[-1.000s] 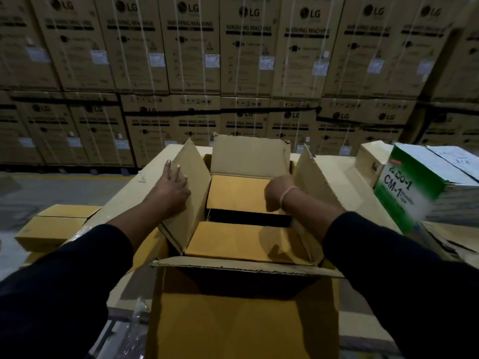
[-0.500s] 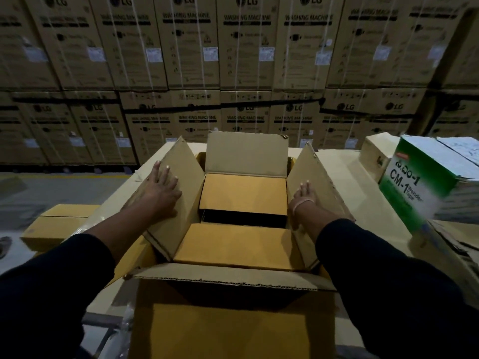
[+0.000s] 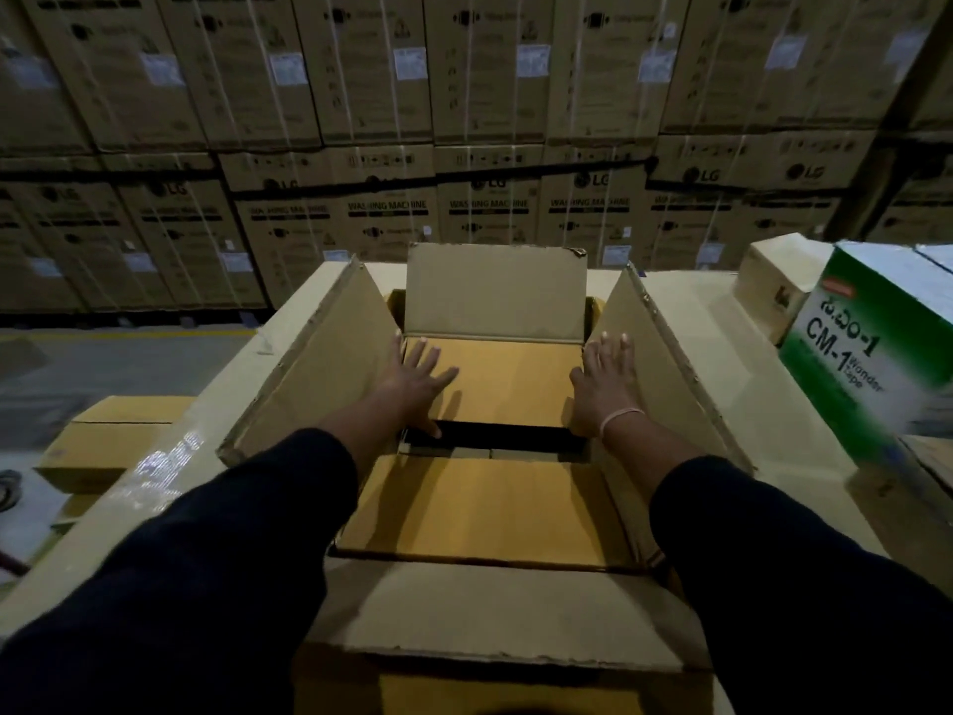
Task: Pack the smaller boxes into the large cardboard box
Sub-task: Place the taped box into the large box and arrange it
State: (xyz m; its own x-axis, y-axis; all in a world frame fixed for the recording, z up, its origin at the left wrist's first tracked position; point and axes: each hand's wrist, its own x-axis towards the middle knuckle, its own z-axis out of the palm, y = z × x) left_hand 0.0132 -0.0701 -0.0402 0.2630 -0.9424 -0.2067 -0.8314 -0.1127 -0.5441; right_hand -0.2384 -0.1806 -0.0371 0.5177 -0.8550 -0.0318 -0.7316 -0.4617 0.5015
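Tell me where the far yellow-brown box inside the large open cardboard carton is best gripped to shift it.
Grip the far yellow-brown box by its near edge, reaching down from above at the dark gap. Carton walls and raised flaps hem in its other sides. The left hand and right hand lie flat on its top, near the left and right edges.

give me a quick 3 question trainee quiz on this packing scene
1. True or false: both hands rest flat on the far yellow box inside the large cardboard box.
2. The dark gap lies: A) between the two yellow boxes, B) outside the carton, C) under the green and white CM-1 box.
3. Fill in: the four top flaps of the large box are ____.

Key: 1 true, left hand and right hand lie palms down; 2 A, near yellow box in front; 3 open.
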